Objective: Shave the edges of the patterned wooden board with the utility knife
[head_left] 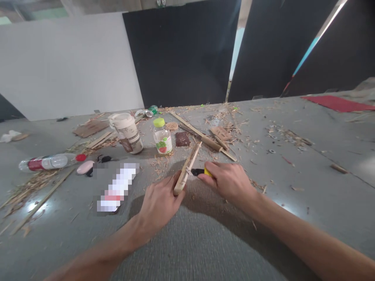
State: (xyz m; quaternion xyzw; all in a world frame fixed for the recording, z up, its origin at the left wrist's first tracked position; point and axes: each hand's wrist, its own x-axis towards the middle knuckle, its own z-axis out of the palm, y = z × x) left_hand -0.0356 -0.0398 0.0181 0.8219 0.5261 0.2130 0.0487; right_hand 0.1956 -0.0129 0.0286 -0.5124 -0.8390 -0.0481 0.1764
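My left hand (162,201) is closed around the lower end of a pale strip of wood (187,168), which tilts up and away to the right. In my right hand (228,179) is a utility knife (207,172) with a yellow and black body. Its blade end meets the strip's right side at mid-length, where a small curl of wood stands up. Beyond the strip lie a dark brown square piece (183,139) and a thicker wooden stick (211,143).
A lidded cup (125,132) and a jar with a green cap (163,138) stand ahead. To the left are a blurred-out phone (118,189), a pink oval object (85,167) and a plastic bottle (55,161) on its side. Wood shavings (159,168) litter the grey surface. Dark panels (184,54) rise behind.
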